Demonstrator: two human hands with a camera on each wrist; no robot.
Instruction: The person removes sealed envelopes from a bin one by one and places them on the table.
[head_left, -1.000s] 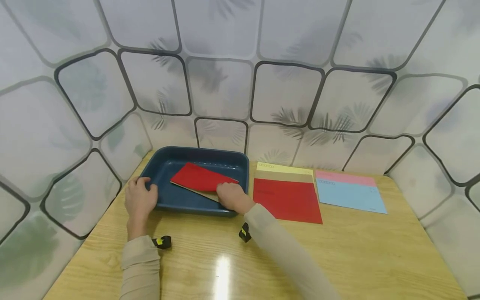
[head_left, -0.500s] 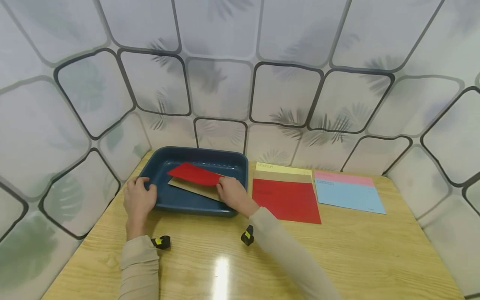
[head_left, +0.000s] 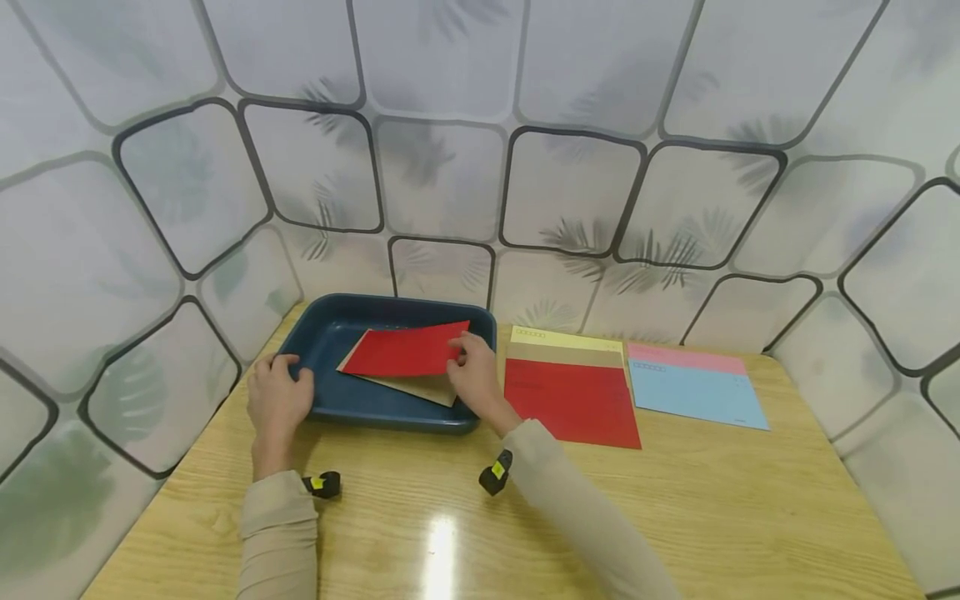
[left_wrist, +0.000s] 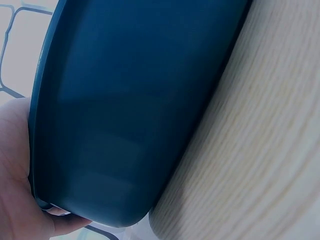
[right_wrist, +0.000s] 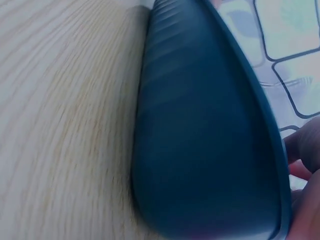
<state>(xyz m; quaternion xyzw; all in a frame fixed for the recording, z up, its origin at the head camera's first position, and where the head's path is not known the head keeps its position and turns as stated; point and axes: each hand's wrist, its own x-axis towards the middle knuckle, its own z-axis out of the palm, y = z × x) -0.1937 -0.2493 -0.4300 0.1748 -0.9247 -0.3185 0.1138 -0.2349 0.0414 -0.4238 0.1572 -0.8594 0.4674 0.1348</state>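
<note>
In the head view a dark blue tray stands at the table's back left. My left hand grips its front left corner; the left wrist view shows fingers and thumb about the tray's rim. A red envelope lies inside on top of a brown envelope, whose front edge shows below it. At the right end of the red envelope my right hand pinches its edge, and that end is raised. The right wrist view has mostly the tray's outer wall, with a little of the hand at the right.
Right of the tray, a red envelope overlaps a brown one and a yellow one. Farther right a light blue envelope covers part of a pink one. A patterned wall rises behind the wooden table.
My right hand has moved back and slightly right along the tray's right side. The red envelope has turned, its right end now higher and farther back. The left hand stays put.
</note>
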